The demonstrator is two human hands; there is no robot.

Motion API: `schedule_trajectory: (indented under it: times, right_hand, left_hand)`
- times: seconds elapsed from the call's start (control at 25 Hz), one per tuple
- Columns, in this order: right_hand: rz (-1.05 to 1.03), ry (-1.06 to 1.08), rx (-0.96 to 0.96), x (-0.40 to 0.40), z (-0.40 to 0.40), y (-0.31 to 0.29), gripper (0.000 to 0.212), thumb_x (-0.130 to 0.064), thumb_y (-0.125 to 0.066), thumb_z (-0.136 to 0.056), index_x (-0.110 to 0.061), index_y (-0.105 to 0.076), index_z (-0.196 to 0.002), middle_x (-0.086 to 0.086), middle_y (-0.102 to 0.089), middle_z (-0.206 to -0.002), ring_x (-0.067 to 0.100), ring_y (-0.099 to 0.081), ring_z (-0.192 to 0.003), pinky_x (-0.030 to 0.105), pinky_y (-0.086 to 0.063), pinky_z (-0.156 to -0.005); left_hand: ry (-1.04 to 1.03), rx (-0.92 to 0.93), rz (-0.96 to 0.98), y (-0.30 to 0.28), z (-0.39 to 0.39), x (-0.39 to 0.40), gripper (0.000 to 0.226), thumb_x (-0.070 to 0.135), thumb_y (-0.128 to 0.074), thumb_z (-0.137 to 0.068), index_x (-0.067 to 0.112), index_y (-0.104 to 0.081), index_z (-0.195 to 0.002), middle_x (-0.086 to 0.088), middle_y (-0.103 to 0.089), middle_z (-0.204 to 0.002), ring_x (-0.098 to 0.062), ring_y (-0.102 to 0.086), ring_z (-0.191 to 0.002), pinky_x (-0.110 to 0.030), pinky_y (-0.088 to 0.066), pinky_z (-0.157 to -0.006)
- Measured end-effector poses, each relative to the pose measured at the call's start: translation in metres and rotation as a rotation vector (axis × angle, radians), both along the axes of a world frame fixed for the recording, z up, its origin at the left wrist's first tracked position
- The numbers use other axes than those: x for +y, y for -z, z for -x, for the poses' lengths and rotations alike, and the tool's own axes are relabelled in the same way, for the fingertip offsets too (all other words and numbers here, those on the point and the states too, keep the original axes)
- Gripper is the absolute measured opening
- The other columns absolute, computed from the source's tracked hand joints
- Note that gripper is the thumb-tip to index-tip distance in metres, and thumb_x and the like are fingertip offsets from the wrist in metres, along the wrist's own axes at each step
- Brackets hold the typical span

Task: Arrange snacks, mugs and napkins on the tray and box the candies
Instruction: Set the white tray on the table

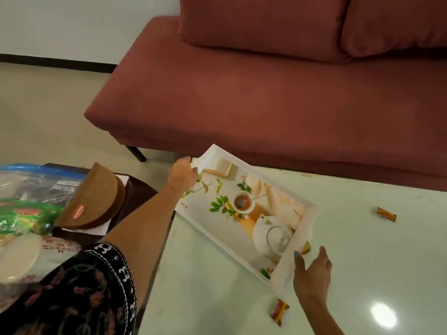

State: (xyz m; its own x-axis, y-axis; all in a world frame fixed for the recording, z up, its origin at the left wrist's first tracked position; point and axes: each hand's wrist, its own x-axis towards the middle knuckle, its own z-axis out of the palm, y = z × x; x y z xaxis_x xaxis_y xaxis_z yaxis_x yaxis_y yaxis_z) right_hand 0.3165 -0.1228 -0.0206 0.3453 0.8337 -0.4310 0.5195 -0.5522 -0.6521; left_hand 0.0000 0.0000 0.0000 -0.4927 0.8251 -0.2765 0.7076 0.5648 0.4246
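White tray (pixel 306 215), bare of goods, set slantwise on the table (pixel 362 250), left hand (pixel 182 174) gripping its far end, right hand (pixel 312 274) spread wide at its near end; three candies (pixel 279 311) beside it unboxed, so arranging seems barely begun.
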Motion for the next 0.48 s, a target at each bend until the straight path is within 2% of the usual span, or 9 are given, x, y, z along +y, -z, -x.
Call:
schedule_trajectory:
  times: [0.08,0.2,0.32,0.4,0.48]
  right_hand:
    - [-0.014,0.059,0.048,0.005,-0.004,0.017,0.055,-0.017,-0.053,-0.093,-0.008,-0.03,-0.143,0.016,-0.048,-0.138,0.035,-0.052,-0.121,0.046,-0.042,-0.098]
    - [0.003,0.068,0.118,0.007,-0.013,0.036,0.047,-0.015,-0.054,-0.092,-0.017,-0.039,-0.137,0.01,-0.066,-0.116,0.03,-0.064,-0.103,0.04,-0.046,-0.09]
    - [0.017,0.184,0.212,0.014,-0.017,0.04,0.041,-0.016,-0.06,-0.089,-0.015,-0.049,-0.128,0.006,-0.066,-0.101,0.026,-0.066,-0.087,0.038,-0.049,-0.087]
    - [0.027,0.321,0.284,0.025,-0.021,0.046,0.035,-0.013,-0.066,-0.085,-0.01,-0.058,-0.119,0.007,-0.066,-0.097,0.022,-0.064,-0.078,0.041,-0.052,-0.088]
    - [0.048,0.401,0.343,0.035,-0.03,0.049,0.032,-0.007,-0.069,-0.082,-0.004,-0.062,-0.113,0.01,-0.067,-0.095,0.022,-0.065,-0.076,0.041,-0.053,-0.088]
  left_hand:
    - [-0.004,0.018,0.025,0.016,0.003,0.01,0.043,0.02,-0.044,-0.095,-0.005,-0.041,-0.131,-0.022,-0.046,-0.137,-0.036,-0.044,-0.127,-0.042,-0.039,-0.1]
    - [-0.043,0.024,0.029,0.041,0.014,0.02,0.033,0.015,-0.04,-0.096,-0.008,-0.049,-0.118,-0.027,-0.053,-0.125,-0.039,-0.05,-0.116,-0.043,-0.042,-0.093]
    - [-0.105,0.019,-0.011,0.05,0.02,0.021,0.024,0.008,-0.049,-0.09,-0.007,-0.059,-0.105,-0.027,-0.062,-0.113,-0.04,-0.056,-0.109,-0.041,-0.045,-0.089]
    - [-0.195,-0.038,-0.017,0.051,0.026,0.022,0.025,0.008,-0.058,-0.086,-0.005,-0.063,-0.106,-0.024,-0.064,-0.114,-0.037,-0.058,-0.11,-0.037,-0.047,-0.091]
    - [-0.281,-0.089,0.01,0.05,0.029,0.018,0.032,0.011,-0.066,-0.082,-0.004,-0.064,-0.11,-0.02,-0.065,-0.116,-0.034,-0.06,-0.11,-0.036,-0.047,-0.09]
